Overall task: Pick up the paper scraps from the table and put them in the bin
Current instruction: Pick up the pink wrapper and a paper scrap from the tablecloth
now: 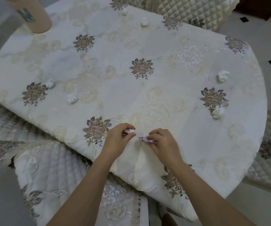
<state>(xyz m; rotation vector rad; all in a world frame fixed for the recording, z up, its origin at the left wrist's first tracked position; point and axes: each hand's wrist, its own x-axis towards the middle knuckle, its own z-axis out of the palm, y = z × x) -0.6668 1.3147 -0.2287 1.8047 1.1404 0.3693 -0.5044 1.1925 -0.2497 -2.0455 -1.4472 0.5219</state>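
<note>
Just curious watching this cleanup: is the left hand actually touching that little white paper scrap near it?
Touching. The head view shows the left hand pinching the crumpled paper scrap between its fingertips, just above the tablecloth.

Each hand [120,137] [161,141] pinches a paper scrap [129,131] over the table [164,75].

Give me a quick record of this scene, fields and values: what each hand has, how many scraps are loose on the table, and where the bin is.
left hand: pinching a crumpled white scrap
right hand: holding a small printed wrapper
loose scraps on tablecloth: six crumpled white balls visible
nearest loose scrap: left of the hands
farthest loose scrap: far edge
beige cylinder: far left corner, possibly the bin, top out of view
</note>
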